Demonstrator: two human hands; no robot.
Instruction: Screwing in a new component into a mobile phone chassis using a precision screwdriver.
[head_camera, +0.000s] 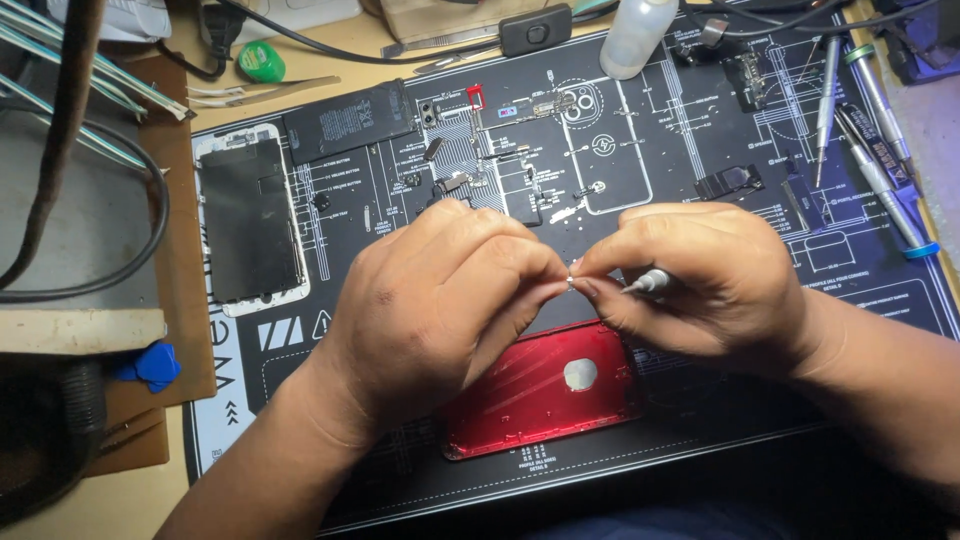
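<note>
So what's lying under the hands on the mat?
A red phone back housing lies on the black repair mat under the left hand and right hand; its upper edge is covered.

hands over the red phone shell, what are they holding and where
Left hand and right hand pinch a tiny silver metal part between fingertips; the right also holds a grey screwdriver.

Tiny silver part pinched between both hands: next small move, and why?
Probably lower the tiny silver part toward the red phone housing right below. Left hand and right hand meet on it above the mat, and the right hand also holds a screwdriver, ready for seating it.
</note>
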